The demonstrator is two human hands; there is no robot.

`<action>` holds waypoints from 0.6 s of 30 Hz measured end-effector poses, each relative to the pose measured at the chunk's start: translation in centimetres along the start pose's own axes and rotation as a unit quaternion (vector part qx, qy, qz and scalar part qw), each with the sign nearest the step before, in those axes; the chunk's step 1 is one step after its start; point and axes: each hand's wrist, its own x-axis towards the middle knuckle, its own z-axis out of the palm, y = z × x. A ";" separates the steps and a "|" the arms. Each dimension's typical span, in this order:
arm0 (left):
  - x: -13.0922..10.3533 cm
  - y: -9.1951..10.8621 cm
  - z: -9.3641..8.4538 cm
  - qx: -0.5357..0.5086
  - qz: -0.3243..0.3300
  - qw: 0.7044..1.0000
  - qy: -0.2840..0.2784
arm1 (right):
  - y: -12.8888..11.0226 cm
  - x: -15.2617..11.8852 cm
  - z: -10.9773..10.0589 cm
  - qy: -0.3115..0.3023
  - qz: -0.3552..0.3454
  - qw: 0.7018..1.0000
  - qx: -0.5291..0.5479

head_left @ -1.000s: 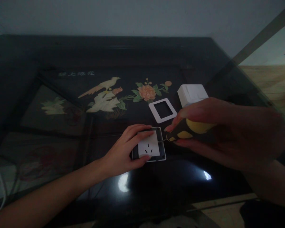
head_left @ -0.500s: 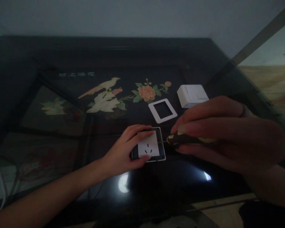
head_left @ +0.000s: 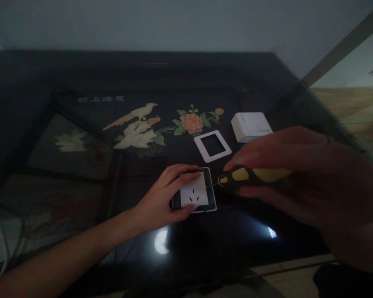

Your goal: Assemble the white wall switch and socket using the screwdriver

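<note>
At the socket point(head_left: 192, 198) — a screwdriver point(head_left: 241, 174)

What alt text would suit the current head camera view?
A person's left hand grips a white wall socket on a glossy dark table while the right hand holds a black-and-yellow screwdriver, its shaft reaching the socket's right side. Beyond lie a square white frame and what looks like a white wall switch, near a decorative bird and pink flower.
</note>
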 end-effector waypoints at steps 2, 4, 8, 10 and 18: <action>0.0 -0.1 0.0 0.001 0.003 1.000 0.005 | 0.0 0.0 0.1 0.018 -0.010 1.000 -0.020; -0.1 -0.2 0.1 0.003 0.003 1.000 0.004 | -0.1 0.0 0.0 0.013 -0.010 0.999 -0.036; -0.1 -0.2 0.1 0.008 0.000 1.000 -0.005 | -0.6 0.1 -0.8 -0.057 0.017 0.998 -0.031; -0.1 -0.2 0.1 0.013 0.000 1.000 -0.005 | -0.8 0.2 -0.9 -0.085 0.033 0.996 -0.025; 0.0 0.0 0.0 0.010 0.004 1.000 0.000 | -0.3 -0.1 0.1 0.000 0.013 1.000 -0.016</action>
